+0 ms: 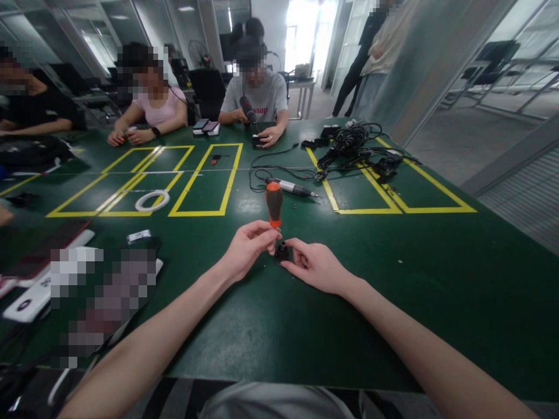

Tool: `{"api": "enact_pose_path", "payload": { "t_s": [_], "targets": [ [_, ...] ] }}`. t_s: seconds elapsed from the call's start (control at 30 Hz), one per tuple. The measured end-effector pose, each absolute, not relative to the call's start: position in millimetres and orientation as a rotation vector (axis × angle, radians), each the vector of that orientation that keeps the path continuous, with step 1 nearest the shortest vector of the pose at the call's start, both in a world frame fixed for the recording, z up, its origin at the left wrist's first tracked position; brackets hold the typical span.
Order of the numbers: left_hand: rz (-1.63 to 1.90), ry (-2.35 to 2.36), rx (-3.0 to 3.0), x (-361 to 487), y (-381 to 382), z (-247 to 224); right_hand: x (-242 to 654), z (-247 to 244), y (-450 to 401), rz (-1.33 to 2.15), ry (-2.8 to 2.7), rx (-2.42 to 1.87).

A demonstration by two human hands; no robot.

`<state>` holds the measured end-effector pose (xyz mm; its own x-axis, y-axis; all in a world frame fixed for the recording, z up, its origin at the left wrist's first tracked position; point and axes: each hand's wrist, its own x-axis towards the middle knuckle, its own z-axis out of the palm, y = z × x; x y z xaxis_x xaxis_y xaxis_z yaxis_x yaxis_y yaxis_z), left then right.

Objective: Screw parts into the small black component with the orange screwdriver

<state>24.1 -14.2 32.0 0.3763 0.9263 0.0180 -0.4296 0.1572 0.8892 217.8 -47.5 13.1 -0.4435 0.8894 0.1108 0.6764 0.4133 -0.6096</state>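
A screwdriver point(273, 203) with an orange and dark grey handle stands upright in front of me. My left hand point(253, 247) pinches it just below the handle, around the shaft. Beneath its lower end, a small black part point(282, 251) with a round, ring-like top sits on the green table. My right hand point(317, 263) grips that part from the right with thumb and forefinger, its other fingers curled in. The screwdriver's tip is hidden by my left fingers, so I cannot tell whether it touches the part.
Beyond the screwdriver lies a corded electric screwdriver point(290, 187). Tangled black cables point(349, 142) are piled at the back right. A white coil point(152, 201) lies left, above phones point(117, 297) and a small white-labelled packet point(138, 236). Across the table point(437, 279), a co-worker point(257, 87) holds a power driver.
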Motion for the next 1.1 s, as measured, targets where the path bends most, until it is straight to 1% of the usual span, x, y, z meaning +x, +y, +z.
{"api": "enact_pose_path", "payload": {
  "t_s": [1.1],
  "targets": [
    [1.063, 0.634, 0.971, 27.8, -17.4, 37.7, 219.4, 11.0, -47.5, 0.660, -2.255, -1.310]
  ]
}}
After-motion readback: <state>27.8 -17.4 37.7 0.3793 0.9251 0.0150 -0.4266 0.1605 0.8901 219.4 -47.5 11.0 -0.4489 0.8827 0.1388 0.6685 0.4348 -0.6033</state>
